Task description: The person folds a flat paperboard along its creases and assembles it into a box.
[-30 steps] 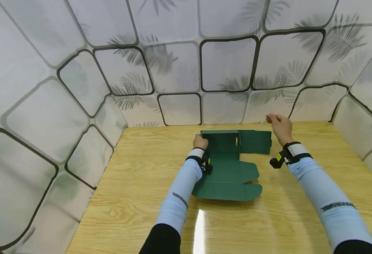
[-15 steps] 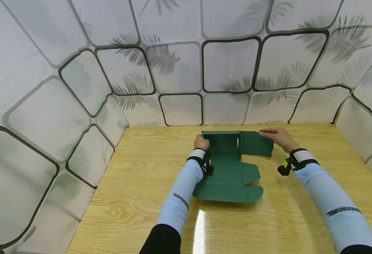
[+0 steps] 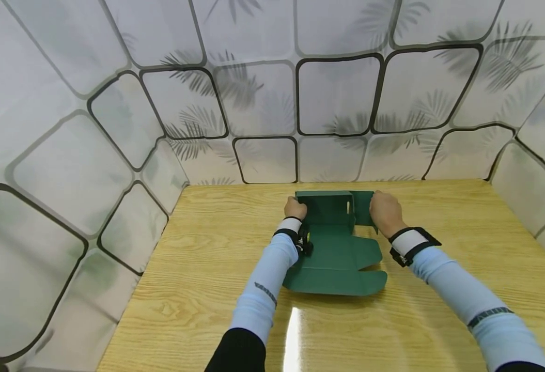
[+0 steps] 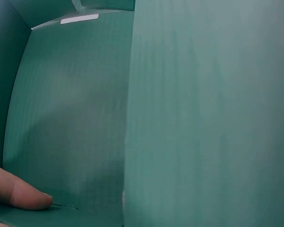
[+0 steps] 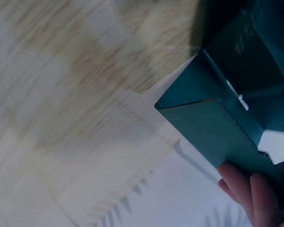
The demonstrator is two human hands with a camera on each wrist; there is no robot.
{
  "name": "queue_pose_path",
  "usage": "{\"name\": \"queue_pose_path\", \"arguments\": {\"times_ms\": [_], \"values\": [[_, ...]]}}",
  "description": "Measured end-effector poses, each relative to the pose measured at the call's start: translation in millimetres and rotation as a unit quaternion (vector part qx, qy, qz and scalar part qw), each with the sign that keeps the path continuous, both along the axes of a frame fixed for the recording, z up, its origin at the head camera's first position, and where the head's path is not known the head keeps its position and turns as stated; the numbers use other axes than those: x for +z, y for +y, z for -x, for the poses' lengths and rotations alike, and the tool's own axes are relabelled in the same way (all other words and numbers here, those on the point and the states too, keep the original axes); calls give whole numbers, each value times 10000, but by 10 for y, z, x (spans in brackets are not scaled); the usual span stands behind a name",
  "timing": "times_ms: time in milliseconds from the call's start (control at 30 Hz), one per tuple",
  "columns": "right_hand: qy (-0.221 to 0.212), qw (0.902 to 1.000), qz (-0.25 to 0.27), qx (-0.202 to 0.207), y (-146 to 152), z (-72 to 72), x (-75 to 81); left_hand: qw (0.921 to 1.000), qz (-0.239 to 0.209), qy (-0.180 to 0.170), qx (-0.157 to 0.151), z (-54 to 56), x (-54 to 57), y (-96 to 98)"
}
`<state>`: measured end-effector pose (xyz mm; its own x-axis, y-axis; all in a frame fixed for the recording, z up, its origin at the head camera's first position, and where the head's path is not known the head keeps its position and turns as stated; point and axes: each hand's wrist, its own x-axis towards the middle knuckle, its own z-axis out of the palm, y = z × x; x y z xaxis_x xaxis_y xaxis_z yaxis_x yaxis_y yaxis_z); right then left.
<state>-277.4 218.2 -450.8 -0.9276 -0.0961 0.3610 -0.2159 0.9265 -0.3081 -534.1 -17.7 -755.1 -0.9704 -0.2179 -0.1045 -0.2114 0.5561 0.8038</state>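
Cardboard is what I am working here: a dark green die-cut box blank [image 3: 335,248] lies near the far middle of the wooden table [image 3: 198,289], its far section already raised into walls, its near panels flat toward me. My left hand [image 3: 295,208] sits at the left wall of the raised part; the left wrist view shows one fingertip [image 4: 19,194] pressed against the inside of the panel, but I cannot tell how the other fingers lie. My right hand [image 3: 385,212] is on the right side flap [image 3: 363,206], and the right wrist view shows its fingers [image 5: 248,187] curled round the flap's edge, the flap tipped up off the table. As I judge it, the step is folding this right flap upright against the back wall. To do it well I would bend along the scored crease rather than across the panel, brace the left wall so the box does not slide, and line the flap up with the small slot [image 3: 347,207] in the back wall.
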Motion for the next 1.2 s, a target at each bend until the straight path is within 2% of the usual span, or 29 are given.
{"name": "queue_pose_path", "arguments": {"times_ms": [100,200,267,333,433,533,633,700,767,800,1000,1200], "values": [[-128,9990,346,234,34,-6,39,10000,36,-21,17,-10,14,-12],[-927,9879,1104,580,136,22,100,9999,127,-12,67,-29,60,-51],[-1544,9711,1641,784,205,45,134,9999,141,-50,73,-51,117,-75],[-2150,9450,2260,980,261,74,153,9999,112,-82,58,-59,153,-88],[-2656,9066,2960,1411,315,99,153,9999,44,-96,33,-53,148,-84],[-3004,8762,3284,1851,363,119,113,10000,23,-26,22,-36,76,-68],[-3185,8567,3431,2164,416,128,59,10000,57,-4,-18,-35,28,-53],[-3264,8509,3483,2194,440,130,24,10000,85,-9,-33,-36,12,-47],[-3286,8512,3455,2195,447,133,-10,9999,100,-15,-9,-34,9,-49],[-3267,8560,3377,2154,437,135,-23,10000,96,-13,14,-32,11,-50],[-3002,8962,2732,1789,226,191,-67,9999,92,33,82,-38,51,-46],[-2670,9258,2457,1062,-65,202,-62,10000,44,-28,37,-48,67,-45]]}}
